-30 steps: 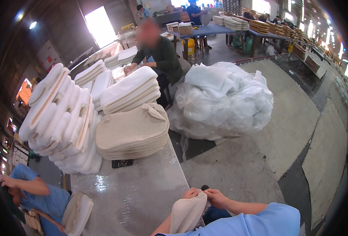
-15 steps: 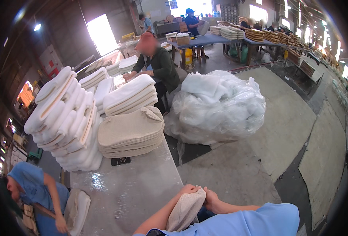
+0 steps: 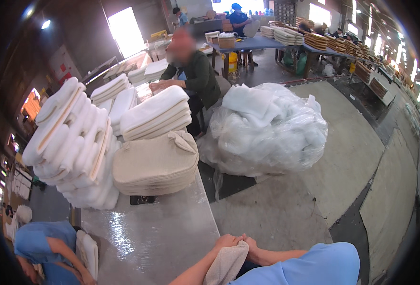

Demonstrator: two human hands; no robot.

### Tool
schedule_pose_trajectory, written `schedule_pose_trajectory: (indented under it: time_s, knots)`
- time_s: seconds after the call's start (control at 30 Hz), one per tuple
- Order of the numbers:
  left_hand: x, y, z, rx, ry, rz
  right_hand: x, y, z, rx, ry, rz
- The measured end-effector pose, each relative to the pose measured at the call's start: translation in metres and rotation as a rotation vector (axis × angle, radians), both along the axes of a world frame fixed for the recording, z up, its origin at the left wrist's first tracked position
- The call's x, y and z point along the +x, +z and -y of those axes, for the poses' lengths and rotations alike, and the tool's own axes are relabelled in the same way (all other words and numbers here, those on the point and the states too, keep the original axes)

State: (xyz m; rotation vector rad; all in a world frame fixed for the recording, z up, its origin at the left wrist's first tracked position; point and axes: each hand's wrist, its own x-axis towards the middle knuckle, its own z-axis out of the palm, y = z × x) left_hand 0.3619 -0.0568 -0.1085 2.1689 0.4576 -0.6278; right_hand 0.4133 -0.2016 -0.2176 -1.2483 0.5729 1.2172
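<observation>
White pads (image 3: 72, 147) tower on a table (image 3: 167, 232), well left of the fingers; beige covers (image 3: 155, 164) sit nearer. A cloth (image 3: 226, 265) hangs just below the left hand (image 3: 226, 241) and right hand (image 3: 251, 244), fingers pinching its top. Beyond them rests a plastic-wrapped bundle (image 3: 271, 133).

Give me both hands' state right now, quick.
Left hand: closed, holding the beige cloth near its top edge.
Right hand: closed on the same cloth, beside the left; fingers partly hidden.
</observation>
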Motion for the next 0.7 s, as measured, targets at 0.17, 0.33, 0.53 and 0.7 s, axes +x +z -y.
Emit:
schedule_pose_trajectory:
  time_s: [0.17,0.33,0.53,0.7]
  knots:
    - [0.004,-0.016,-0.005,-0.163,0.122,-0.112,0.012,-0.015,0.0,-0.37,0.73,0.54]
    - [-0.002,-0.027,0.001,-0.232,0.281,-0.169,0.011,0.007,-0.002,-0.281,0.644,0.355]
    - [-0.022,-0.038,-0.004,-0.139,0.299,-0.03,-0.008,0.011,-0.012,-0.23,0.379,0.216]
    - [-0.078,-0.031,0.007,-0.054,0.511,0.227,-0.022,0.046,-0.023,-0.199,0.355,0.079]
